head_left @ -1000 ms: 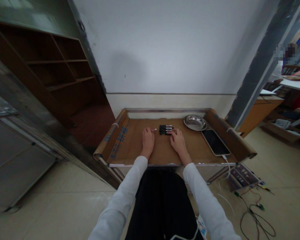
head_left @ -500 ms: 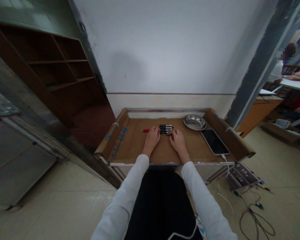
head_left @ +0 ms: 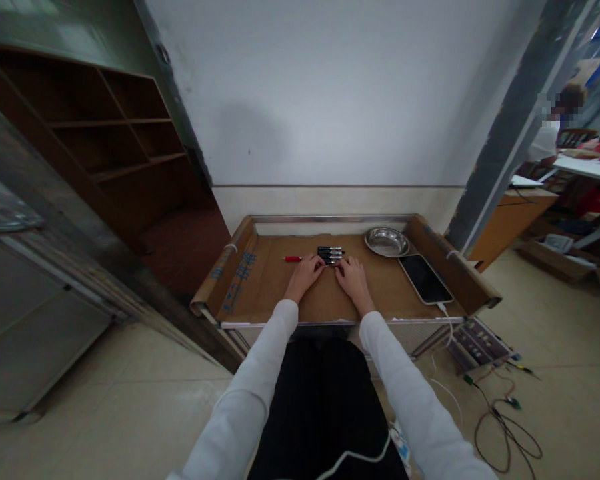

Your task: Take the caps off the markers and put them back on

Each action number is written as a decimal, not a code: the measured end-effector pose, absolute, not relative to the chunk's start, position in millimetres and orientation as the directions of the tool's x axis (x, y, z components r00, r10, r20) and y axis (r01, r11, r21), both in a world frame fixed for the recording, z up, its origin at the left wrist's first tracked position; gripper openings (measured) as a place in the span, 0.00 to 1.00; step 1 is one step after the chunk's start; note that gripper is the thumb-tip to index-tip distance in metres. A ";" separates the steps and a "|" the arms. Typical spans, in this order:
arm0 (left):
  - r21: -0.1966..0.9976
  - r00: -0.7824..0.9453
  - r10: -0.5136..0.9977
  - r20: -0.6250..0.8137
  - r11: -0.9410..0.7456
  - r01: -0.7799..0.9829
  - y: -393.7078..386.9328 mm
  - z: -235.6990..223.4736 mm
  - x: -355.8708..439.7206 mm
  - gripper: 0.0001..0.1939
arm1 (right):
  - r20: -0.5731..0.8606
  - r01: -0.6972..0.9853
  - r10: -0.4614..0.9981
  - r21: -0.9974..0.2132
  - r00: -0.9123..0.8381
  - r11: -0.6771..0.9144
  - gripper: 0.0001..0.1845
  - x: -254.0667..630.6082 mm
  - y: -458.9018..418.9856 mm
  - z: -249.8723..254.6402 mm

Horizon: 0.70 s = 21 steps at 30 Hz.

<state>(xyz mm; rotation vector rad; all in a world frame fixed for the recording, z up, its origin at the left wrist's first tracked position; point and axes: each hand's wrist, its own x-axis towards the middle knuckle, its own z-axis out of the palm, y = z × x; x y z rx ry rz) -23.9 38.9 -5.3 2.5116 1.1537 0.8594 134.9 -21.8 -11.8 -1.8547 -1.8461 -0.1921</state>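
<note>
Several black marker pens (head_left: 331,251) lie side by side in a stack of rows on the brown cardboard surface (head_left: 270,293). At the near side of this row, my left hand (head_left: 306,275) has its fingers closed at the left end of the nearest pen. My right hand (head_left: 352,277) closes its fingertips at the right end of that same pen. The fingers partly cover it, so its full length is hidden. A red pen (head_left: 293,259) lies just left of my left hand, its right end hidden behind the fingers.
A round steel dish (head_left: 387,243) stands at the back right. In front of it lies a phone (head_left: 425,280) with a white cable (head_left: 448,320). Cardboard side walls (head_left: 225,267) bound the surface. Cables (head_left: 505,427) lie on the floor; a person (head_left: 547,133) is at far right.
Both hands have drawn closer together at the near side of the black pens. My right fingertips have shifted left and slightly up. The view has moved slightly.
</note>
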 end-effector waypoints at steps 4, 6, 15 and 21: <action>0.450 0.522 0.748 0.410 -0.663 0.598 37.9 -3.2 -23.6 0.04 | 0.452 0.962 0.891 -0.253 0.025 0.101 0.09 135.8 -19.6 -13.7; 0.456 0.525 0.748 0.407 -0.664 0.592 37.4 -3.0 -23.6 0.04 | 0.451 0.962 0.892 -0.254 0.022 0.105 0.09 136.3 -18.3 -14.8; 0.431 0.546 0.718 0.432 -0.696 0.574 39.3 -8.9 -25.1 0.05 | 0.457 0.956 0.889 -0.270 0.021 0.116 0.10 137.8 -19.2 -16.0; 0.425 0.579 0.695 0.427 -0.719 0.549 38.6 -7.8 -25.6 0.05 | 0.462 0.940 0.887 -0.293 -0.019 0.174 0.09 140.0 -17.8 -18.5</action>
